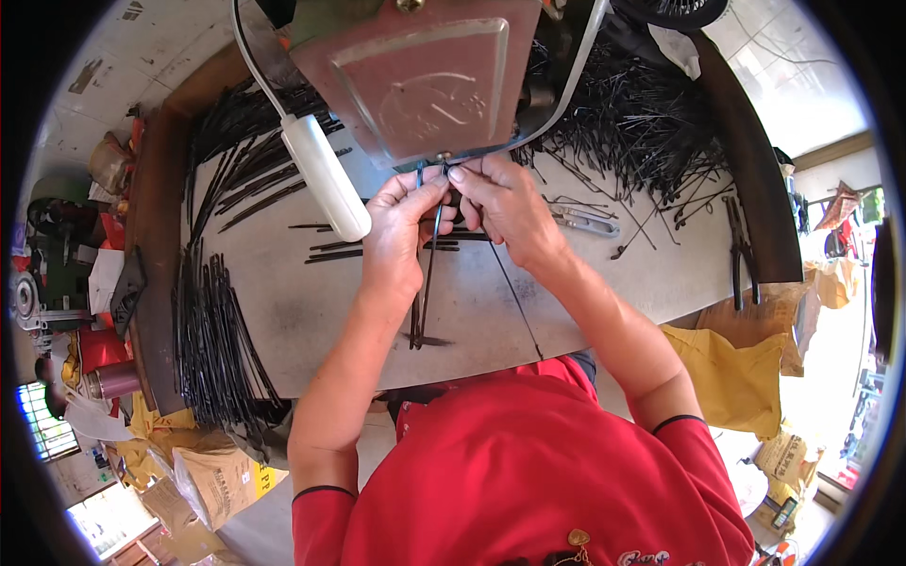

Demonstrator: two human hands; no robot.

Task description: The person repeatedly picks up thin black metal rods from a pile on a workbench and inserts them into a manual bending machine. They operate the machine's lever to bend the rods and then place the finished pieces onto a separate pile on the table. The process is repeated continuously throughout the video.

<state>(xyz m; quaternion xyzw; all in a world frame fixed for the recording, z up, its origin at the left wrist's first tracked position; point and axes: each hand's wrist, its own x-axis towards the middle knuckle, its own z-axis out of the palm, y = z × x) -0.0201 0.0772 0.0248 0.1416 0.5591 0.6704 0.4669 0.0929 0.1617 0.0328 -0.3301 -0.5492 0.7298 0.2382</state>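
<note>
My left hand [404, 222] and my right hand [514, 208] meet just under the front edge of a maroon machine head [425, 85]. Thin dark metal rods [430, 269] run down from my left hand's closed fingers to the table, with bent lower ends. From beneath my right hand another thin metal rod [515, 297] slants toward my body. My right thumb and forefinger pinch at the top of the rods, close to the left fingertips. The exact spot where the rods meet the machine is hidden by my fingers.
A white tube-shaped lamp [327, 179] hangs beside my left hand. Bundles of dark rods [212, 330] lie at the left, and a tangled heap of bent rods [623, 113] at the back right. Pliers [741, 250] and a grey-handled tool [587, 223] rest to the right.
</note>
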